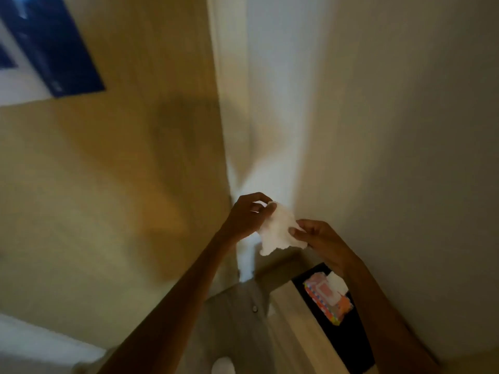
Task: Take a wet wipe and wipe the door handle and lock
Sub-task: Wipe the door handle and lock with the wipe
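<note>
A crumpled white wet wipe (pixel 278 230) hangs between both my hands in front of a wall corner. My left hand (pixel 247 215) pinches its upper left edge. My right hand (pixel 317 237) pinches its right edge. Below them, a pink and orange pack of wet wipes (pixel 328 299) lies on a black surface, with a white wipe sticking out of its top. No door handle or lock shows in this blurred view.
A tan wooden panel (pixel 108 184) fills the left side and a pale wall (pixel 405 130) the right. A dark blue rectangle (pixel 54 44) sits at the top left. The black surface (pixel 351 344) rests on a light wooden ledge. Grey floor (pixel 237 319) lies below.
</note>
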Motion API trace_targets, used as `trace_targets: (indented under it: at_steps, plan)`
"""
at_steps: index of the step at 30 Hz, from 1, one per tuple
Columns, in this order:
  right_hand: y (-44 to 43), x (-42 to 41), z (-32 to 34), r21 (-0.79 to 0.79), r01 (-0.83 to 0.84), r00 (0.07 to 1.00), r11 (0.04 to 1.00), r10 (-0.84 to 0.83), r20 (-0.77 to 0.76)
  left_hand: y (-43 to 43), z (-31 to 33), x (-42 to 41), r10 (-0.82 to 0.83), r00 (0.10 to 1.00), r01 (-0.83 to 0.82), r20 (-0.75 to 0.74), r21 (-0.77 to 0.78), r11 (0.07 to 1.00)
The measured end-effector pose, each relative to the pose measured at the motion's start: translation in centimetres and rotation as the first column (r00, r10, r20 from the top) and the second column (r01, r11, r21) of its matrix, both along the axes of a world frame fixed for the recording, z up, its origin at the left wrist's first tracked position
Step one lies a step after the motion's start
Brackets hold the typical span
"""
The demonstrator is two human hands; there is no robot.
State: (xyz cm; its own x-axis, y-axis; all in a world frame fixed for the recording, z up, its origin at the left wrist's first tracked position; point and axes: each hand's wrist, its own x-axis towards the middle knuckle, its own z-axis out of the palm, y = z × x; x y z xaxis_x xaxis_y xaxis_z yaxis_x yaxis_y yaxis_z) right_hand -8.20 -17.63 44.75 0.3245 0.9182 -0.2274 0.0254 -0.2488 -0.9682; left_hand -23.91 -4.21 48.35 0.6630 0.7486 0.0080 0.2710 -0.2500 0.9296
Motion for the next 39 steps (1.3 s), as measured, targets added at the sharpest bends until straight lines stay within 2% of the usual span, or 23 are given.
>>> trace_targets:
  at_steps: [5,9,11,14,19,23,26,29,33,36,37,39]
  plan:
    - [6.4,-9.8,1.5,0.005,-0.175,0.983,0.985,0.175,0.059,2.0,1.0,-13.3,0.248,0.969,-0.248,-0.004,-0.019,0.969]
    - [10.6,-19.7,2.2,0.048,-0.252,0.958,0.967,0.256,-0.127,2.7,0.9,-23.7,0.421,0.904,-0.42,0.07,-0.028,0.907]
    - [11.7,-25.0,1.9,0.066,-0.317,0.924,0.946,0.324,-0.205,3.0,0.4,-29.0,0.532,0.841,-0.525,0.1,-0.095,0.846]
    - [12.1,-33.0,0.5,0.06,-0.408,0.885,0.911,0.411,-0.217,3.2,-1.0,-36.8,0.686,0.726,-0.669,0.048,-0.187,0.72]
    - [13.4,-44.1,-0.8,0.109,-0.433,0.871,0.895,0.447,-0.203,3.1,-3.1,-48.1,0.78,0.624,-0.769,-0.043,-0.213,0.603]
    - [14.2,-50.1,-0.9,0.082,-0.39,0.894,0.917,0.399,-0.206,2.3,-3.8,-52.9,0.717,0.681,-0.717,-0.149,-0.337,0.611]
    - [15.0,-51.7,-1.3,0.048,-0.348,0.902,0.936,0.348,-0.255,2.1,-5.1,-55.2,0.638,0.756,-0.631,-0.148,-0.424,0.65]
    - [15.8,-51.7,-1.9,-0.025,-0.335,0.9,0.942,0.312,-0.304,2.1,-6.0,-56.7,0.565,0.819,-0.552,-0.104,-0.412,0.725]
    - [16.3,-51.0,-2.1,-0.087,-0.409,0.859,0.908,0.352,-0.372,2.2,-5.9,-57.3,0.593,0.805,-0.562,0.01,-0.305,0.769]
    - [16.4,-50.3,-1.7,-0.059,-0.59,0.786,0.806,0.555,-0.272,2.4,-5.7,-57.3,0.63,0.777,-0.609,-0.002,-0.257,0.75]
    - [16.4,-50.2,-1.6,-0.063,-0.634,0.765,0.771,0.613,-0.199,2.5,-5.6,-57.3,0.622,0.783,-0.604,-0.013,-0.253,0.755]
    - [16.8,-50.2,-1.5,-0.092,-0.676,0.729,0.731,0.682,0.059,2.6,-5.1,-57.2,0.569,0.821,-0.564,-0.045,-0.216,0.797]
